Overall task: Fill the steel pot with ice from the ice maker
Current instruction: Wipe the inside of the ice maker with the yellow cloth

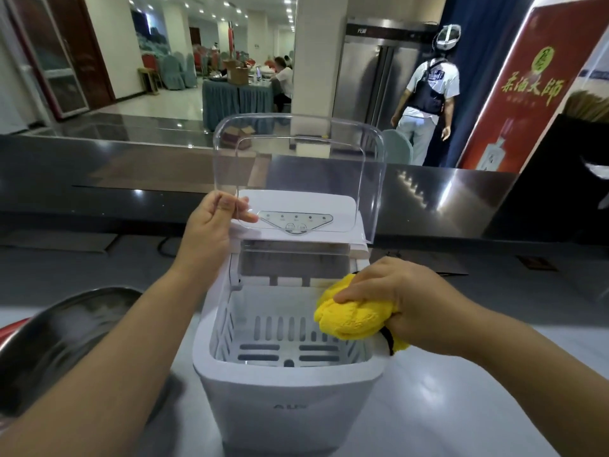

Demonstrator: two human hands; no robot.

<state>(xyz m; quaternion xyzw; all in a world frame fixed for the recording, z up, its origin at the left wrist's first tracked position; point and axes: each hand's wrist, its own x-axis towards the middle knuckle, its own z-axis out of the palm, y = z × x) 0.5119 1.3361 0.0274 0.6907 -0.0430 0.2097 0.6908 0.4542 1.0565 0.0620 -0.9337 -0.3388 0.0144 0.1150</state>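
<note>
At the left edge of the grey counter (461, 407), the round steel pot (66, 328) sits just beside the white plastic ice maker (290, 400); no ice shows in the part of the pot in view. The left hand (211, 225) pinches the edge of the clear plastic lid (296, 153), holding it upright. The slotted white basket (290, 328) inside looks bare of ice. The right hand (395, 298) clutches a bunched yellow cloth (349, 319) at the basket's right rim. By this, filling has not begun.
</note>
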